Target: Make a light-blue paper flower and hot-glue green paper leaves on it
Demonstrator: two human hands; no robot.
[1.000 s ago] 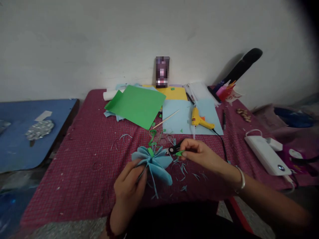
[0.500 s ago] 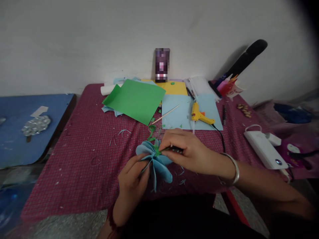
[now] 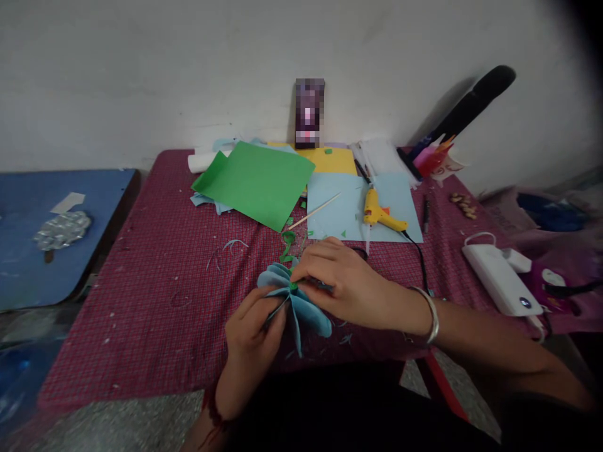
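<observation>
A blue paper flower point(image 3: 311, 314) with several rounded petals is held over the near part of the table. My left hand point(image 3: 254, 326) is closed on its left petals, thumb and fingers pinching them. At the flower's middle sits a small green paper piece point(image 3: 293, 286). My right hand point(image 3: 334, 276) reaches in from the right, closed, with thumb and forefinger pressed against that green piece. Its palm side is largely hidden. Just beyond the flower, a curled green paper strip point(image 3: 287, 246) touches or nearly touches the petals; I cannot tell which.
Green paper point(image 3: 257, 182) lies at the back left. A yellow glue gun point(image 3: 380, 212) rests on light blue paper point(image 3: 330, 207), beside a thin wooden stick point(image 3: 315, 211). A phone point(image 3: 309, 113) leans on the wall. A white power bank-like box point(image 3: 502, 279) is at right.
My right fingertips have shifted slightly left onto the green centre. The dark thing seen in that hand before is now mostly hidden. My left hand still grips the flower, which has turned a little.
</observation>
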